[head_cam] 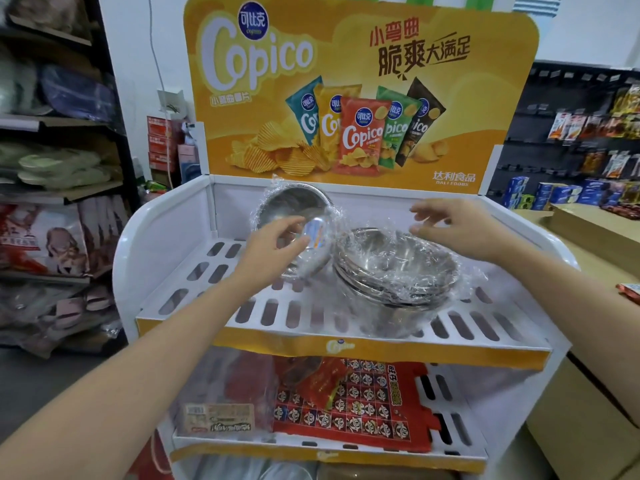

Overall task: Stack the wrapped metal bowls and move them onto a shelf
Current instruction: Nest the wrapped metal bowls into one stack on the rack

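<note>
A stack of metal bowls in clear wrap (398, 271) sits on the top slotted white shelf (194, 292) of a display rack, right of centre. Left of it a single wrapped metal bowl (294, 206) stands tilted on its edge, leaning toward the back wall, a label on its wrap. My left hand (273, 254) is at this bowl's lower front, fingers curled around its rim. My right hand (457, 226) hovers just above the stack's far rim, fingers spread, holding nothing.
The yellow Copico backboard (360, 84) rises behind the shelf. A lower shelf (446, 403) holds red snack packs and a plastic-wrapped box. Dark shelving with goods stands at left, cardboard boxes (588, 223) at right.
</note>
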`<state>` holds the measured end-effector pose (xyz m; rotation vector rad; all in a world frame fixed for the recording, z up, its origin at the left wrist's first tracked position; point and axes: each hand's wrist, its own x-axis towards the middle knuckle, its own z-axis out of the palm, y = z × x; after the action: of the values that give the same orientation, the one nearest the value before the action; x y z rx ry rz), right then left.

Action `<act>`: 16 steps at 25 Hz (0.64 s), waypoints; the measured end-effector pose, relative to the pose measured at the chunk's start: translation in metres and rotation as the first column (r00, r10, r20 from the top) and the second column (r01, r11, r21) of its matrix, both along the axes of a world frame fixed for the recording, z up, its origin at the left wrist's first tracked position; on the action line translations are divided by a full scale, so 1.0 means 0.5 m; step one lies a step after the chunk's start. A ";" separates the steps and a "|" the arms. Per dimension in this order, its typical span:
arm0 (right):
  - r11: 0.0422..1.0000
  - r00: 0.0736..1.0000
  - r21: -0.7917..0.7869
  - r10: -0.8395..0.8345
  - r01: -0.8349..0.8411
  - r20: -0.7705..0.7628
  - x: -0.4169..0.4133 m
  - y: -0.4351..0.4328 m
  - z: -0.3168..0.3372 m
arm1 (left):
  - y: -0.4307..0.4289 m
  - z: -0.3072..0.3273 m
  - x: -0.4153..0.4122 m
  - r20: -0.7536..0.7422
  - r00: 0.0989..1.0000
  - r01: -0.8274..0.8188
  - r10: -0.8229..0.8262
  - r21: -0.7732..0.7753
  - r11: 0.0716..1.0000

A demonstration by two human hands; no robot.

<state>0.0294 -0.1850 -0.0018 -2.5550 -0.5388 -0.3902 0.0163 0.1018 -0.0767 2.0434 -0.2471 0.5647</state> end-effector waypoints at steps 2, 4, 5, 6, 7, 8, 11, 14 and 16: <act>1.000 1.000 0.025 0.007 -0.008 0.022 0.024 0.071 0.019 | 0.040 -0.014 0.013 -0.032 0.990 -0.137 0.137 -0.005 0.991; 1.000 1.000 -0.029 0.006 -0.006 -0.007 0.052 0.146 0.023 | 0.072 -0.033 0.017 -0.068 0.978 -0.196 0.197 0.013 0.980; 0.996 1.000 -0.086 -0.008 0.007 -0.013 0.067 0.180 0.020 | 0.083 -0.043 0.016 -0.074 0.977 -0.200 0.200 0.009 0.980; 0.990 1.000 -0.142 -0.028 0.026 -0.015 0.084 0.209 0.012 | 0.091 -0.053 0.013 -0.075 0.979 -0.191 0.191 -0.004 0.982; 0.979 0.998 -0.193 -0.063 0.060 -0.009 0.099 0.232 0.003 | 0.096 -0.063 0.007 -0.074 0.981 -0.179 0.178 -0.013 0.984; 0.961 0.993 -0.253 -0.114 0.114 0.014 0.111 0.251 -0.003 | 0.102 -0.073 0.001 -0.069 0.983 -0.169 0.168 -0.012 0.986; 0.851 0.957 -0.442 -0.220 0.282 0.187 0.128 0.284 -0.011 | 0.117 -0.094 -0.018 -0.040 0.987 -0.156 0.157 0.028 0.987; 0.871 0.970 -0.432 -0.183 0.236 0.162 0.134 0.298 -0.008 | 0.129 -0.108 -0.028 -0.035 0.986 -0.161 0.161 0.005 0.987; 0.933 0.988 -0.326 -0.134 0.150 0.072 0.139 0.301 -0.008 | 0.135 -0.111 -0.026 -0.046 0.980 -0.197 0.194 -0.050 0.979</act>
<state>0.0989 -0.0343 -0.0056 -2.9276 -0.4710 -0.4457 0.0034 0.1694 -0.1322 2.0367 -0.0058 0.6424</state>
